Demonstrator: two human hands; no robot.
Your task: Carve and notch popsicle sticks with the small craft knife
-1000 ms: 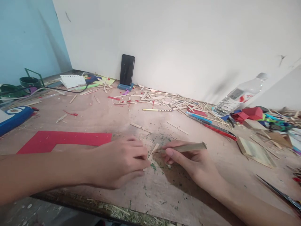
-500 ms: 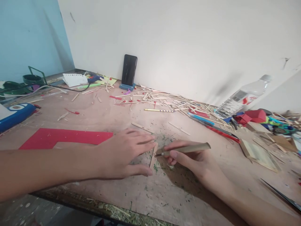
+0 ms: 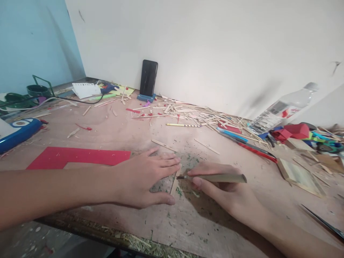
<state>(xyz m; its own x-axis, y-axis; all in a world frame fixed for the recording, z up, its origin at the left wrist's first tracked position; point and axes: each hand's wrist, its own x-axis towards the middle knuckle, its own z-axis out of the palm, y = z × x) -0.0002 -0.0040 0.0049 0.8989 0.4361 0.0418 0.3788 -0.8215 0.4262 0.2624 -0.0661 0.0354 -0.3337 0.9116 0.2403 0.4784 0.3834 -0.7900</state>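
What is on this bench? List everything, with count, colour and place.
wooden stick: one, pale, flat under the left fingers.
craft knife: one, tan handle, tip at the stick.
red sheet: one, left of the hands.
phone: one, black, leaning on the wall in a blue stand.
water bottle: one, clear, lying at right.
loose sticks: many, pale, scattered at the back.
blue case: one, far left.
workbench: one, brown, littered.
left hand: flat, pressing the stick.
right hand: gripping the knife.
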